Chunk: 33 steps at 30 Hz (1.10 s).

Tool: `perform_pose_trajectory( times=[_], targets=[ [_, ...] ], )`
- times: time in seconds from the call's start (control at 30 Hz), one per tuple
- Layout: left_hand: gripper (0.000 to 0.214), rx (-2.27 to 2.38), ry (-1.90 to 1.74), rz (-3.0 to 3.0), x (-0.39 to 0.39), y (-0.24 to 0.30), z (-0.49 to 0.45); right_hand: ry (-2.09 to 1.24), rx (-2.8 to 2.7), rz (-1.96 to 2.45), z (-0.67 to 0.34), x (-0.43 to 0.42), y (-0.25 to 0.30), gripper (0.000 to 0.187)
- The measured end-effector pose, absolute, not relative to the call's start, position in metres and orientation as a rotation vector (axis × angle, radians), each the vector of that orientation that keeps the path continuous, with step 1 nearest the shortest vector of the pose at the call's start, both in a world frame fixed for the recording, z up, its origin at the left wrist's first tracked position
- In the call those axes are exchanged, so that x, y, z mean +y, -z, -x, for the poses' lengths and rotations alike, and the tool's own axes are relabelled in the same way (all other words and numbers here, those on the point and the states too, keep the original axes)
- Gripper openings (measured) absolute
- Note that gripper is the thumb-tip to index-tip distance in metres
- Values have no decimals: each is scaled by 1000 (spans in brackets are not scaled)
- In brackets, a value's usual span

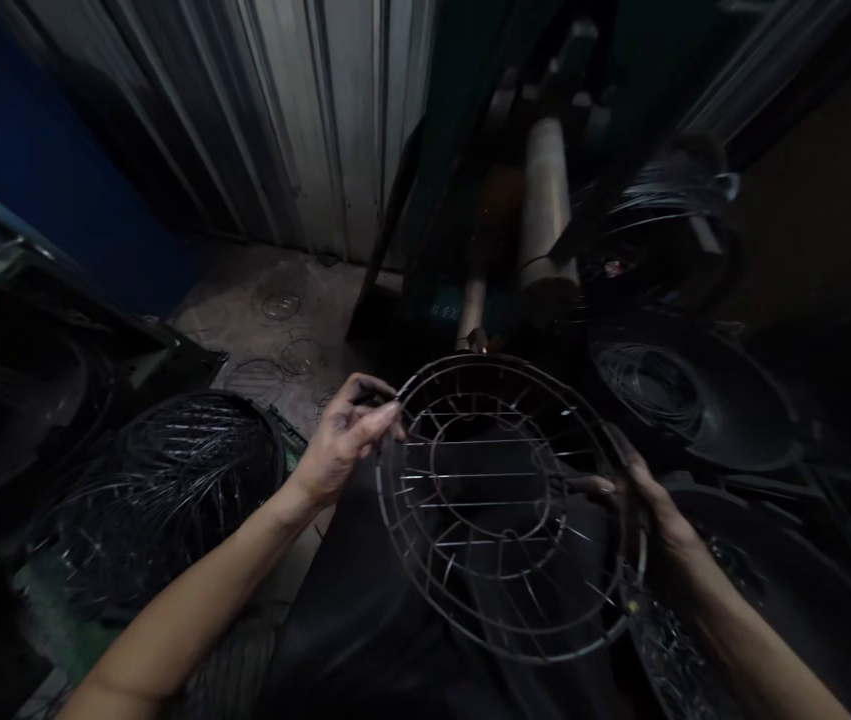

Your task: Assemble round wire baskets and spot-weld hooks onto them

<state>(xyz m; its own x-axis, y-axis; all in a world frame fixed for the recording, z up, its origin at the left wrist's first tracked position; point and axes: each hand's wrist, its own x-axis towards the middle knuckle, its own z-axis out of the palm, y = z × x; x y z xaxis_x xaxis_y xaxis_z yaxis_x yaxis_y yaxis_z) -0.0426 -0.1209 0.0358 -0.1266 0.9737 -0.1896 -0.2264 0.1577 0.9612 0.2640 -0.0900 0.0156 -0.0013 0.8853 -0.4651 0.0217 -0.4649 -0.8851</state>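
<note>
A round wire fan guard [436, 470], made of concentric rings with straight wires across the middle, is held up in front of my lap. My left hand [350, 435] pinches its outer ring at the upper left, thumb on the near side. At the right rim, my right hand [639, 485] grips the ring, with a finger reaching in among the wires; this hand is dim and partly blurred. Behind the far edge of the guard stands a dark machine with a thick pale cylinder [547, 195] and a thinner rod [472, 310].
A heap of wire pieces [170, 480] fills a container at the left. Loose wire rings [301, 355] lie on the floor near a corrugated metal wall [297, 120]. On the right, a dark basin [740, 420] holds coiled wire [650, 385]; more wire pieces [672, 650] sit below.
</note>
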Motion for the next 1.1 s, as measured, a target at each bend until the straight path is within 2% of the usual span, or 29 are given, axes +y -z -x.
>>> perform_pose_trajectory(
  times=[0.1, 0.27, 0.5, 0.67, 0.97, 1.1],
  targets=[
    [27, 1332, -1324, -845, -127, -58, 61, -1758, -834, 1400, -239, -84, -17, 75],
    [29, 1521, -1320, -828, -131, -99, 89, -1935, -697, 1135, -196, -71, -12, 68],
    [21, 1547, -1308, -942, -111, -141, 101, -2135, -503, 919, -151, -46, 0, 39],
    [30, 1559, -1333, -1113, -81, -169, 100, -2157, -394, 822, -132, -32, -4, 31],
    [48, 1774, -1126, -1305, -12, -221, 69, -2173, -273, 756, -125, -26, -21, 38],
    [45, 1808, -1084, -1409, 4, -233, 56, -2207, -260, 698, -122, -23, -19, 47]
  ],
)
